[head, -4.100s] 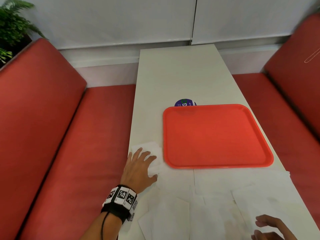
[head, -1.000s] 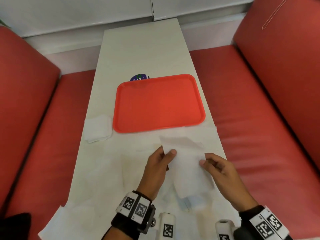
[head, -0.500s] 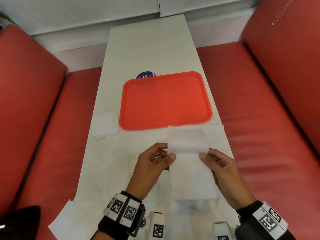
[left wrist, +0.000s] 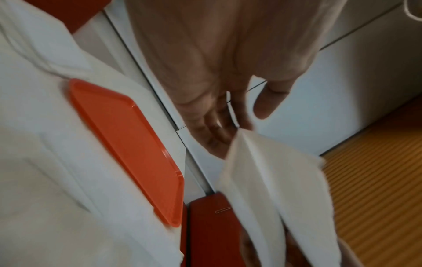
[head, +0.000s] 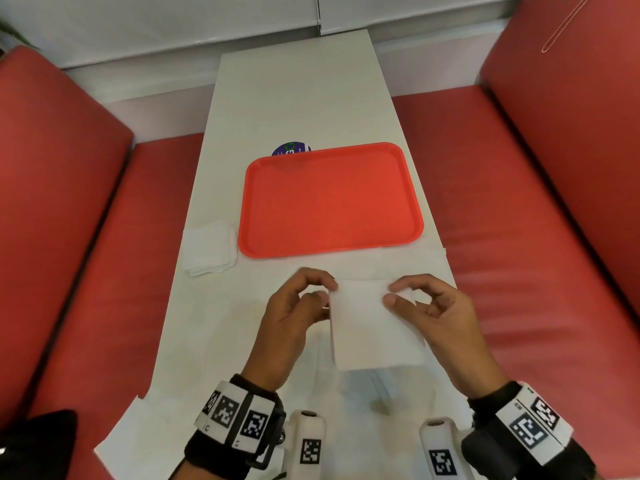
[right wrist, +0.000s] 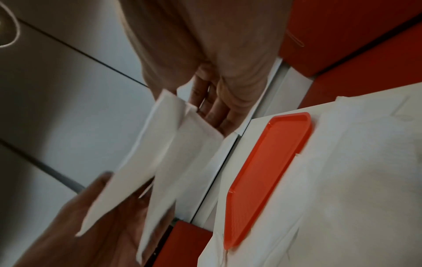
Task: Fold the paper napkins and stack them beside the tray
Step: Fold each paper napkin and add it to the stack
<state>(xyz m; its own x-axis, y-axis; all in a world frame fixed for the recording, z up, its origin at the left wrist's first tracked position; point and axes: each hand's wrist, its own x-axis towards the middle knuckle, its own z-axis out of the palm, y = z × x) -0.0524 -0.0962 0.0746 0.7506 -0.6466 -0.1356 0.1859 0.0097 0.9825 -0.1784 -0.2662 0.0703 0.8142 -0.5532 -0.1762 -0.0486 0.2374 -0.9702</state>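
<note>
Head view: both hands hold one napkin (head: 372, 327) above the table (head: 294, 98), near the tray (head: 329, 199). Left hand (head: 294, 313) pinches its left top corner, right hand (head: 433, 313) its right (the wrist views show two layers gaping apart). Folded stack (head: 209, 247) lies just left of the tray.

both forearms reach forward side by side, each wrist banded with a black strap carrying square-patterned markers; the left hand (head: 294, 306) is raised with its back up, thumb and curled fingers (head: 323, 277) pinching the left edge of a white napkin (head: 370, 327); the right hand (head: 440, 313) mirrors it, thumb and forefinger pinching the right edge, the other fingers loosely curled; the two hands are level and near each other.
</note>
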